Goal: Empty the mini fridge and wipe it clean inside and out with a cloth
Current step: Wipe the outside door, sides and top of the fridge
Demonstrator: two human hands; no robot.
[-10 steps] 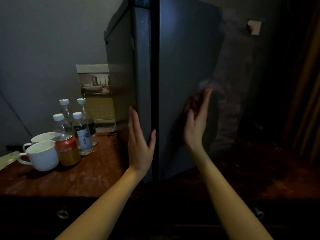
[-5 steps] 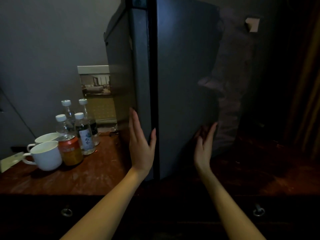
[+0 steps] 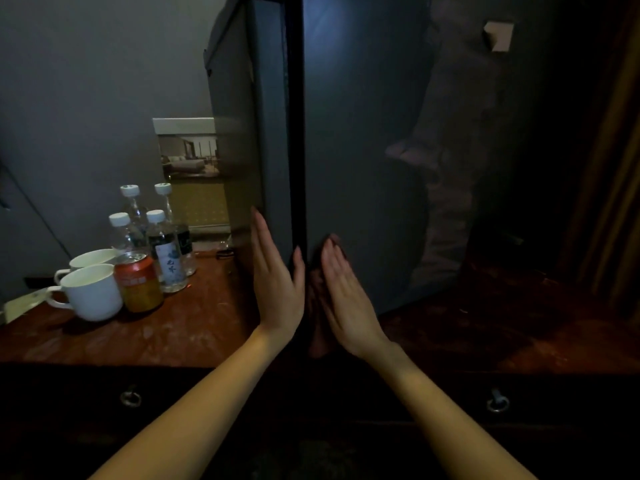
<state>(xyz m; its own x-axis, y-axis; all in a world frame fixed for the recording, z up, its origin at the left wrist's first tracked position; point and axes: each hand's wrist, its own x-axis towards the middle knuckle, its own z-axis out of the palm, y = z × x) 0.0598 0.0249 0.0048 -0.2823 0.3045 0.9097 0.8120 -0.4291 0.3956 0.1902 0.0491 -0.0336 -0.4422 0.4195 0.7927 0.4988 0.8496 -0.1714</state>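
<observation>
Two white cups (image 3: pixel 91 292) on wooden desk (image 3: pixel 173 336) — picture card (image 3: pixel 188 157) behind.

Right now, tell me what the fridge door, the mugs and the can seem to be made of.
Fridge door: likely painted metal or glossy plastic, dark and smooth; it shows faint reflections.
Mugs: probably glazed ceramic, white and thick-walled with a soft sheen.
Can: likely aluminium, printed orange, with a silvery top.
</observation>
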